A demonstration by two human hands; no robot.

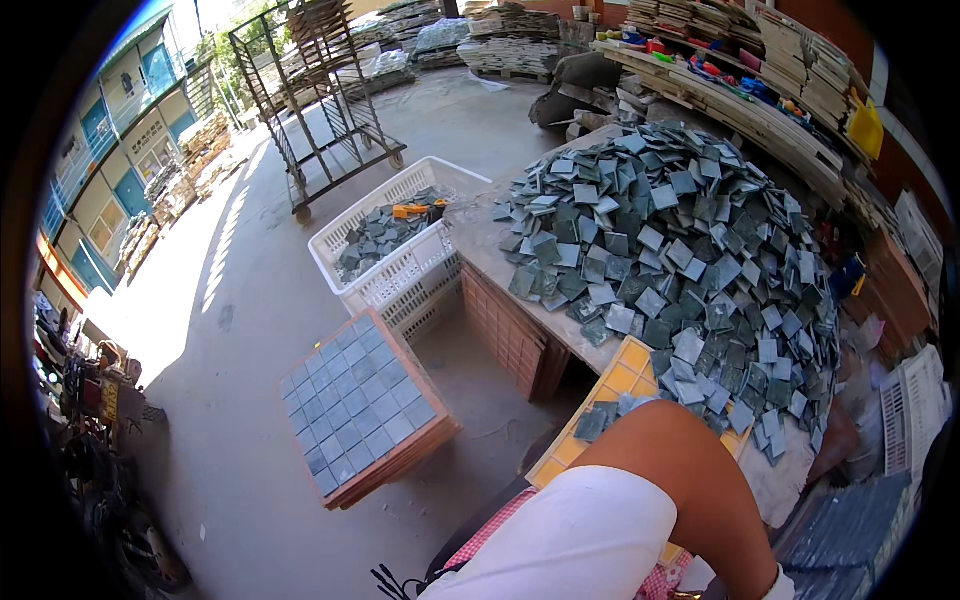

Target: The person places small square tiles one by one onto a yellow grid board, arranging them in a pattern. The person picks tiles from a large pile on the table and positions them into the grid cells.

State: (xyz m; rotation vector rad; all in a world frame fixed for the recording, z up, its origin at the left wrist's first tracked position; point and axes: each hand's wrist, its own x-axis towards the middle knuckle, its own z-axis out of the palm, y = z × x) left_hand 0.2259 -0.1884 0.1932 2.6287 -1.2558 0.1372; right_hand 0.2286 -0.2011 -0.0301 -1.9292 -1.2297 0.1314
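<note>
A bent bare arm [700, 470] with a white sleeve [570, 535] crosses the lower right; which of my arms it is, I cannot tell. Something white shows at its wrist by the lower edge, but no fingers are visible. Beneath the elbow lies a yellow gridded tray [625, 370], partly covered by the arm. A few loose grey-green square tiles [592, 424] rest on the tray beside the elbow. Beyond it, a large heap of such tiles [690, 250] spreads over the table [480, 225]. My hands are both outside the picture.
Left of the table stands a stack of brown trays [400, 455], its top filled with rows of tiles [355, 395]. A white crate [385, 290] holds loose tiles and an orange-handled tool [412, 210]. Farther back is a wheeled metal rack [320, 110]. Motorbikes [110, 420] line the left.
</note>
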